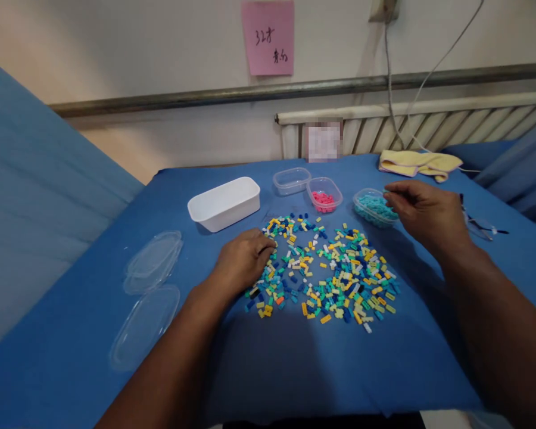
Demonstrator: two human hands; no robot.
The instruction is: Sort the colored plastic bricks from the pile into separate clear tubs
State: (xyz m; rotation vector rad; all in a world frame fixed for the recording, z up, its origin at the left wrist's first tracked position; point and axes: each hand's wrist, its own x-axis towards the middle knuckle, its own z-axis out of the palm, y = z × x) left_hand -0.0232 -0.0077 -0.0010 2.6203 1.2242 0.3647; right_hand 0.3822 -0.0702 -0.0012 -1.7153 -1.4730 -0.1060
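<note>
My left hand (245, 259) rests at the left edge of a spread of small plastic building bricks (348, 277), its fingers curled in and pressed together. What its fingertips hold, if anything, is hidden. Over the right side of a clear tub (375, 223) hovers my right hand (424, 211), pinched, with a small turquoise brick (386, 192) showing at the fingertips. Turquoise bricks fill that tub. Beside it, another clear tub (332, 205) contains pink bricks (322, 199). The loose bricks are yellow, green, blue and white, with a few orange and black ones.
A white bin (226, 205) and a clear tub (291, 180) stand at the back. Clear lids (145, 325) lie at left. A yellow cloth (415, 164) and eyeglasses (485, 227) are at right on the blue cloth-covered table (268, 369). Behind runs a radiator (361, 131).
</note>
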